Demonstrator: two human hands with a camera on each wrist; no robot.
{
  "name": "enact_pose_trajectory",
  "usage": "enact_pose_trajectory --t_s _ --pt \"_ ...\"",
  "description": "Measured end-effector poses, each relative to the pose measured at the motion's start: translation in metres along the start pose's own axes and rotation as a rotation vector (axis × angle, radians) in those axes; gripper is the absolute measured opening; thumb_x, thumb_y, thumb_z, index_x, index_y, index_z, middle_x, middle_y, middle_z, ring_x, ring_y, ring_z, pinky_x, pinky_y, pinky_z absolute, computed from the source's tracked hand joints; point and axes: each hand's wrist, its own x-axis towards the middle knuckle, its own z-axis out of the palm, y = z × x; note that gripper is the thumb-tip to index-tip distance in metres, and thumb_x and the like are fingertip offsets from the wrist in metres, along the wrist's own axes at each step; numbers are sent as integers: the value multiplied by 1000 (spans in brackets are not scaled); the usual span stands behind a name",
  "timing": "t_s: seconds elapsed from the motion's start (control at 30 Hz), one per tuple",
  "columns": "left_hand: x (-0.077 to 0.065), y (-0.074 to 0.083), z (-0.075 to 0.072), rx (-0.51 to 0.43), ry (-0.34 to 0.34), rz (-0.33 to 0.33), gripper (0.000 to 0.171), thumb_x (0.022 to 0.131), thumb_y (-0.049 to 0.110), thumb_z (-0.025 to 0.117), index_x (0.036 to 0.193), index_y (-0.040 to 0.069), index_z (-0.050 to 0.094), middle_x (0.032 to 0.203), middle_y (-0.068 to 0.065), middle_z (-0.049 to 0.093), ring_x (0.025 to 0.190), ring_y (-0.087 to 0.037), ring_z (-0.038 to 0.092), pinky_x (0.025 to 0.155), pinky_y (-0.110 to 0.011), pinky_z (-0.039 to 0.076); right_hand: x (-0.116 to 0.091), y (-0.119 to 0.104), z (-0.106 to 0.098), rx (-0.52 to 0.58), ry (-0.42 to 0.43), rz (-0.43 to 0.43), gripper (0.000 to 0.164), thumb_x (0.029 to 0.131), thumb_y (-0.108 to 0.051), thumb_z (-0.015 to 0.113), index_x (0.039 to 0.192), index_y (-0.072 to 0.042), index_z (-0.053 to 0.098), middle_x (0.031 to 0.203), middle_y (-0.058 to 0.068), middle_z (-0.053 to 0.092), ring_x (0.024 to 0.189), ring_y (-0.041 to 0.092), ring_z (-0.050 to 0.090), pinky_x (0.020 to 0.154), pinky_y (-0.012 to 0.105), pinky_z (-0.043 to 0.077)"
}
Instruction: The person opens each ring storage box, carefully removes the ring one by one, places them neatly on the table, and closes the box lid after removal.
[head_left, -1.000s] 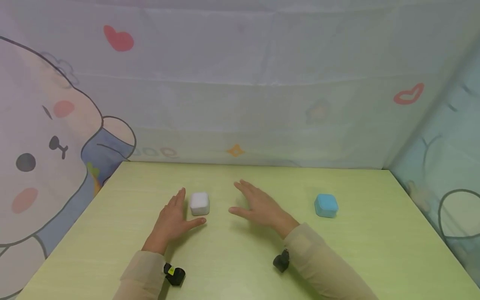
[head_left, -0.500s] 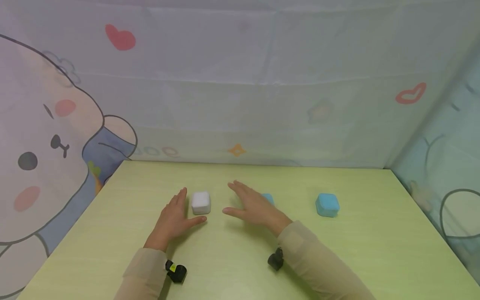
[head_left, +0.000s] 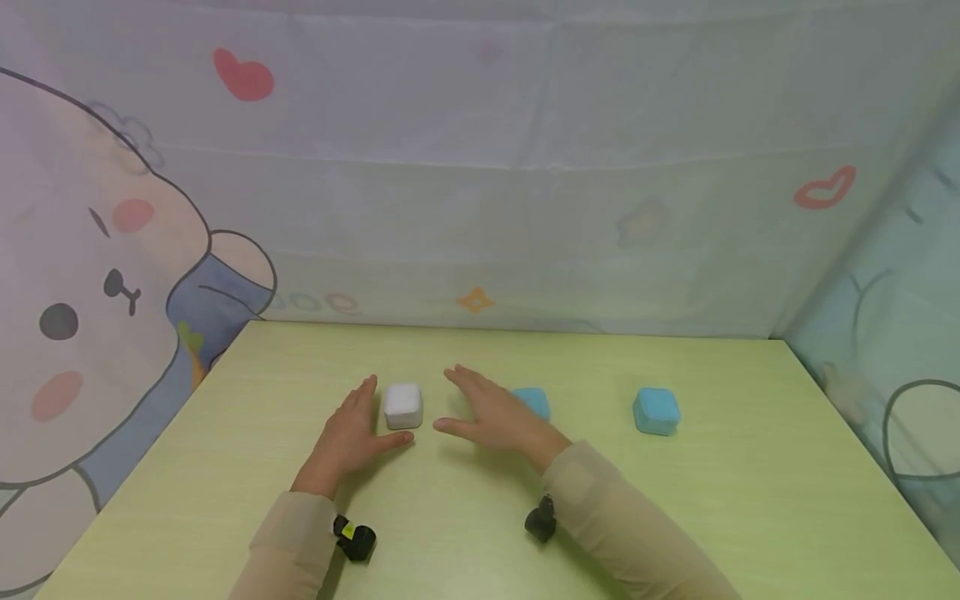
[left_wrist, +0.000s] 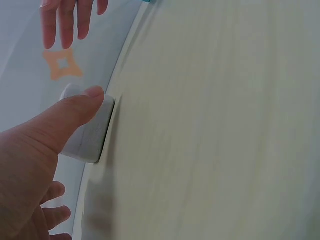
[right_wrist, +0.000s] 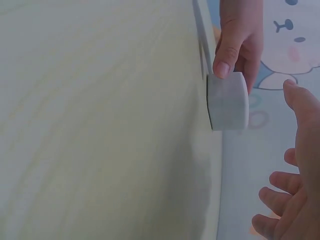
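A white rounded block [head_left: 403, 406] sits on the table between the two hands. My left hand [head_left: 351, 437] is just left of it, fingers extended and thumb spread along its near side. To the right of the block is my right hand [head_left: 495, 421], its fingers and thumb spread apart and pointing toward the block with a gap between. Neither hand grips anything. Partly hidden behind the right hand is a light blue block [head_left: 534, 402]. In the left wrist view the thumb overlaps the white block [left_wrist: 92, 137]; the right wrist view shows the same white block [right_wrist: 227, 102] ahead of the right hand.
A second light blue block [head_left: 657, 411] stands farther right on the pale yellow-green table [head_left: 735, 500]. Printed cloth [head_left: 480, 167] hangs behind the table and along its sides. Black wrist cameras [head_left: 356, 540] sit under both sleeves.
My right hand has moved left toward the white block, and the blue block behind it has come into sight. The left hand stays beside the white block, nearly unchanged.
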Motion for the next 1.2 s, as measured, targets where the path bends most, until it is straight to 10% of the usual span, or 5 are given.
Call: enact_pose_trajectory --t_s 1.2 --pt "10 -12 8 -66 3 -10 96 74 53 74 147 9 30 156 -25 7 141 -50 2 105 -73 5 22 -4 19 153 -26 -15 95 76 -53 73 150 -17 26 152 7 34 139 24 35 111 42 34"
